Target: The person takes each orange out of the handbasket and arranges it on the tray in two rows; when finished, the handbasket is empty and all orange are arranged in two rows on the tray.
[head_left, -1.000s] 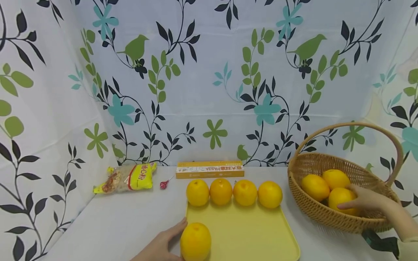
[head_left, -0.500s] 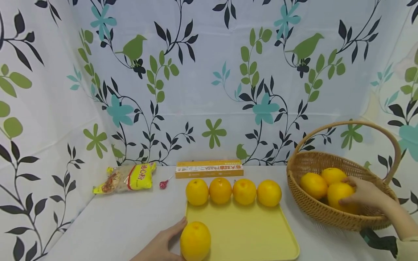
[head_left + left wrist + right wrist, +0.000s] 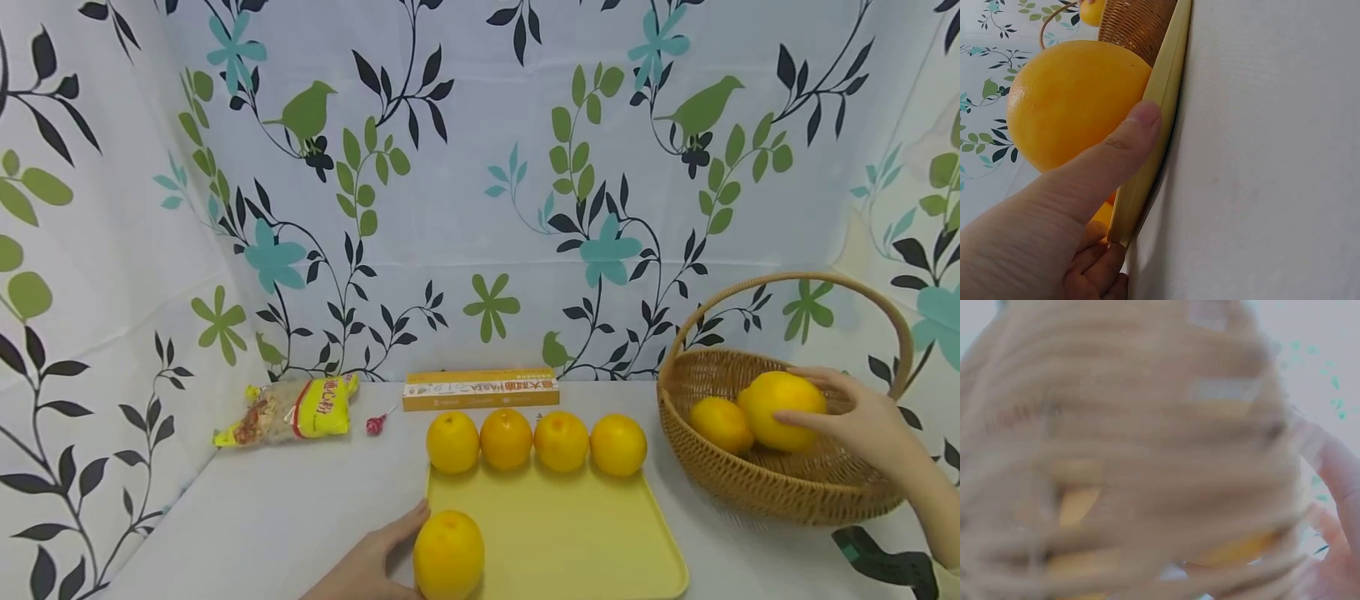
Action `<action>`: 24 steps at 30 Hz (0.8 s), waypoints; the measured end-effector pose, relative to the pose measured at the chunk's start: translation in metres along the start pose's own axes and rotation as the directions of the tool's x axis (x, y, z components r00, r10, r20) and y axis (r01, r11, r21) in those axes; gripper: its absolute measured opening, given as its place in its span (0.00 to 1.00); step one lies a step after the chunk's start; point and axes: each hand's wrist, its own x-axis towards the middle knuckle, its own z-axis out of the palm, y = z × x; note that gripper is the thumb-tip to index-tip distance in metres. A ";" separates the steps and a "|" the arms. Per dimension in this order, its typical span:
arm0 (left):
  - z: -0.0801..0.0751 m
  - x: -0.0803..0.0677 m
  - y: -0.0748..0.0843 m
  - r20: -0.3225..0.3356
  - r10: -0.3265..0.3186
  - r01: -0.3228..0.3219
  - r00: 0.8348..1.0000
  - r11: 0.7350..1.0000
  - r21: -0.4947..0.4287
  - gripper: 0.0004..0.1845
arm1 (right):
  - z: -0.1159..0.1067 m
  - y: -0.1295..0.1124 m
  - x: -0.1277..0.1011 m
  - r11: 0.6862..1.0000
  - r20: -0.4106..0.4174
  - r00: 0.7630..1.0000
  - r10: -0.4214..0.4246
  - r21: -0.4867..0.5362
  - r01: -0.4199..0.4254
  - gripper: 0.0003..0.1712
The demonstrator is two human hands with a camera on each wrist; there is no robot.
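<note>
Holding a round yellow-orange fruit (image 3: 782,410), the right hand (image 3: 862,421) has its fingers curled round it, lifted just above the brown woven basket w/ a hoop handle (image 3: 772,492). More fruit (image 3: 718,423) sits inside the basket. The right wrist view is too blurry to tell much.

The left hand (image 3: 371,562) rests on the white bench (image 3: 285,517), thumb (image 3: 1124,150) straight & pressing on a big round orange (image 3: 448,554) at the near left corner of the flat yellow tray (image 3: 570,533). Grip there is loose, not wrapped round.

Four oranges in a row (image 3: 536,442) sit on the tray's far edge, touching side by side. Behind them lies a long orange pasta box (image 3: 480,390). Left of it: a small red lollipop (image 3: 376,425) & a yellow snack bag (image 3: 288,410).
</note>
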 end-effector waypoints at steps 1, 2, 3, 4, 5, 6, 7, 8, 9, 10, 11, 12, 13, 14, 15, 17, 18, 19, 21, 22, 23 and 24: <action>0.000 -0.001 0.000 0.001 0.003 -0.003 1.000 1.000 0.000 0.43 | 0.000 -0.008 -0.002 1.000 -0.020 1.000 -0.017 0.023 0.018 0.42; -0.001 -0.001 -0.001 0.002 0.006 -0.006 1.000 1.000 0.001 0.42 | 0.000 -0.016 -0.004 0.998 -0.036 0.999 -0.035 0.045 0.037 0.40; -0.001 -0.002 -0.001 0.004 0.009 -0.009 1.000 1.000 -0.002 0.42 | 0.001 -0.024 -0.005 0.997 -0.047 0.998 -0.050 0.065 0.053 0.39; -0.001 -0.002 -0.002 0.006 0.015 -0.015 1.000 1.000 -0.002 0.42 | 0.002 -0.031 -0.006 0.995 -0.060 0.996 -0.064 0.076 0.068 0.38; -0.001 -0.002 -0.002 0.006 0.018 -0.018 1.000 1.000 -0.004 0.42 | 0.003 -0.038 -0.008 0.993 -0.068 0.995 -0.076 0.089 0.082 0.37; -0.002 -0.003 -0.002 0.007 0.019 -0.019 1.000 1.000 -0.004 0.42 | 0.005 -0.044 -0.009 0.990 -0.075 0.993 -0.092 0.103 0.099 0.36; -0.002 -0.003 -0.003 0.006 0.019 -0.019 1.000 1.000 -0.004 0.42 | 0.006 -0.050 -0.010 0.986 -0.083 0.991 -0.108 0.118 0.118 0.35; -0.002 -0.003 -0.003 0.004 0.017 -0.017 1.000 1.000 -0.005 0.42 | 0.008 -0.055 -0.010 0.981 -0.087 0.988 -0.124 0.138 0.136 0.34; -0.002 -0.003 -0.002 0.003 0.017 -0.017 1.000 1.000 -0.006 0.42 | 0.010 -0.059 -0.011 0.977 -0.089 0.986 -0.139 0.151 0.151 0.34; -0.002 -0.002 -0.002 0.001 0.014 -0.014 1.000 1.000 -0.007 0.43 | 0.013 -0.060 -0.010 0.974 -0.092 0.984 -0.155 0.155 0.168 0.34; -0.002 -0.002 -0.002 0.000 0.015 -0.015 1.000 1.000 -0.007 0.43 | 0.016 -0.062 -0.009 0.969 -0.089 0.982 -0.168 0.171 0.181 0.34; -0.002 -0.002 -0.002 -0.001 0.015 -0.015 1.000 1.000 -0.006 0.43 | 0.020 -0.063 -0.008 0.963 -0.090 0.979 -0.183 0.183 0.197 0.34; -0.001 -0.002 -0.001 0.000 0.015 -0.015 1.000 1.000 -0.006 0.43 | 0.025 -0.064 -0.006 0.956 -0.091 0.975 -0.201 0.197 0.215 0.34; -0.001 -0.002 -0.001 0.001 0.016 -0.016 1.000 1.000 -0.004 0.43 | 0.030 -0.065 -0.005 0.948 -0.091 0.971 -0.221 0.213 0.236 0.35; -0.001 -0.002 -0.001 0.001 0.016 -0.016 1.000 1.000 -0.004 0.44 | 0.036 -0.066 -0.004 0.939 -0.094 0.963 -0.253 0.215 0.267 0.35; -0.001 -0.002 -0.001 0.001 0.013 -0.013 1.000 1.000 -0.003 0.44 | 0.046 -0.075 -0.004 0.912 -0.091 0.947 -0.307 0.255 0.321 0.36; -0.001 -0.002 -0.001 0.000 0.014 -0.014 1.000 1.000 0.000 0.43 | 0.054 -0.073 -0.002 0.881 -0.092 0.931 -0.354 0.300 0.365 0.37; -0.001 -0.002 0.000 -0.001 0.014 -0.014 1.000 1.000 0.001 0.43 | 0.060 -0.076 -0.002 0.853 -0.090 0.915 -0.392 0.338 0.399 0.37; -0.001 -0.002 0.000 -0.005 0.015 -0.015 1.000 1.000 0.008 0.43 | 0.066 -0.093 -0.007 0.823 -0.082 0.901 -0.427 0.377 0.424 0.36; -0.001 -0.002 0.000 -0.005 0.017 -0.017 1.000 1.000 0.009 0.43 | 0.070 -0.102 -0.011 0.810 -0.078 0.897 -0.435 0.401 0.427 0.35; -0.001 -0.002 0.000 -0.004 0.022 -0.022 1.000 1.000 0.010 0.43 | 0.073 -0.111 -0.015 0.796 -0.069 0.895 -0.442 0.429 0.426 0.35; -0.001 -0.002 0.000 -0.003 0.026 -0.026 1.000 1.000 0.009 0.43 | 0.077 -0.116 -0.016 0.780 -0.062 0.885 -0.462 0.447 0.439 0.35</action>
